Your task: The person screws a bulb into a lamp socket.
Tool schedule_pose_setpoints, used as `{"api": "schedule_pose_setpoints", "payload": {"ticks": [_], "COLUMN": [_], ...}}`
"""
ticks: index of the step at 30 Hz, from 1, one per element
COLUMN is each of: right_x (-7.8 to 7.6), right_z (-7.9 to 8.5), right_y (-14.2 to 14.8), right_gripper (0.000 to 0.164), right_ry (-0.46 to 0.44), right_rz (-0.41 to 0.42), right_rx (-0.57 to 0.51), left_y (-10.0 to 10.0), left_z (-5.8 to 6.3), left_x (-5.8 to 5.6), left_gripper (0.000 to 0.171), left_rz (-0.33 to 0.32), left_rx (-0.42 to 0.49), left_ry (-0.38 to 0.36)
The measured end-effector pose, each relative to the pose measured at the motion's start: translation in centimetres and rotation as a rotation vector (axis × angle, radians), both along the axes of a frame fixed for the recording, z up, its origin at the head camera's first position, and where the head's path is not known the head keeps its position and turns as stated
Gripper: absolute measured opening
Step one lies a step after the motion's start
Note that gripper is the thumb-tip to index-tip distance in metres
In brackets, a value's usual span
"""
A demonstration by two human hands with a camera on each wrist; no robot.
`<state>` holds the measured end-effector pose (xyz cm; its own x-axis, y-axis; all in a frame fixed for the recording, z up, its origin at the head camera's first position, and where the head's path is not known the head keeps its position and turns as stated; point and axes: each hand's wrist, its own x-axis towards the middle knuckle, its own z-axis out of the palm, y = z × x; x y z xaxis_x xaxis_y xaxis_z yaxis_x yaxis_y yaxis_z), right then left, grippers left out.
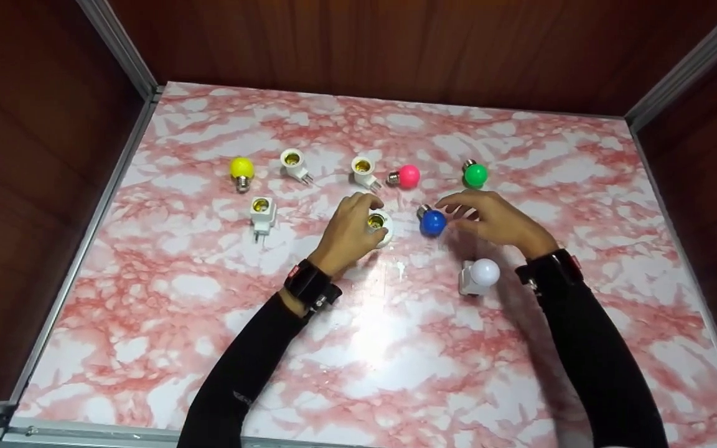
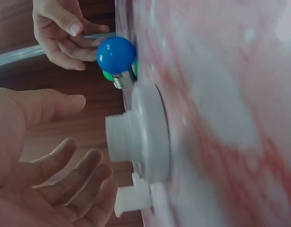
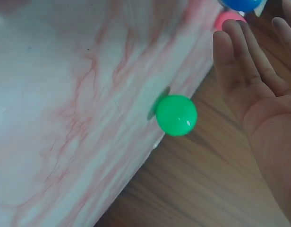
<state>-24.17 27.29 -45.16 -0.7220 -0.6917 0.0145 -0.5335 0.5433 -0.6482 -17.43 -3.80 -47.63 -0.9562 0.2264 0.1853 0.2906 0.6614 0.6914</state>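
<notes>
My left hand [image 1: 351, 231] hovers beside a round white bulb socket [image 1: 386, 237], thumb and fingers spread around it. In the left wrist view a gap shows between those fingers and the socket [image 2: 152, 135]. A blue bulb [image 1: 434, 223] with a silver screw base lies on the table right of the socket. Close to the blue bulb's right side is my right hand [image 1: 489, 218], its fingers apart and nothing held. The right wrist view shows this palm [image 3: 268, 109] with extended fingers near the blue bulb [image 3: 242, 4].
Yellow [image 1: 242, 168], pink [image 1: 409, 177] and green [image 1: 475, 175] bulbs lie farther back. Plug-in sockets stand or lie at the left [image 1: 263, 214], back left [image 1: 294, 163] and back middle [image 1: 363, 171]. A white bulb [image 1: 485, 272] sits in a holder nearer me. Dark panels wall the marbled table [image 1: 209, 348].
</notes>
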Motion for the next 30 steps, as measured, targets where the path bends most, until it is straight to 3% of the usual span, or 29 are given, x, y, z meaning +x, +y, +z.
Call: {"api": "schedule_pose_setpoints", "payload": {"ticks": [4,15,22,30], "right_x": [-0.7,-1.5,-1.3,-1.2], "right_z": [-0.7,-0.9,-0.9,-1.3], "right_y": [-0.5,-1.9,-2.1,-2.1], "right_gripper": [0.043,0.039,0.040,0.040], "right_ry": [0.010,0.049,0.023,0.005], "right_rz": [0.050,0.123,0.114,0.113], "right_rx": [0.028,0.075,0.089,0.094], "left_y": [-0.4,-0.6,-0.1,0.1], "left_z": [-0.2,0.2,0.1,-0.4], "left_x": [-0.6,-1.4,-1.4,-1.2], "left_gripper": [0.050,0.064,0.076,0.075], "left_rz": [-0.014,-0.052,-0.065,-0.071], "left_rx": [-0.062,-0.281,-0.369,-0.424], "left_ry": [-0.044,-0.065,-0.106,-0.101]}}
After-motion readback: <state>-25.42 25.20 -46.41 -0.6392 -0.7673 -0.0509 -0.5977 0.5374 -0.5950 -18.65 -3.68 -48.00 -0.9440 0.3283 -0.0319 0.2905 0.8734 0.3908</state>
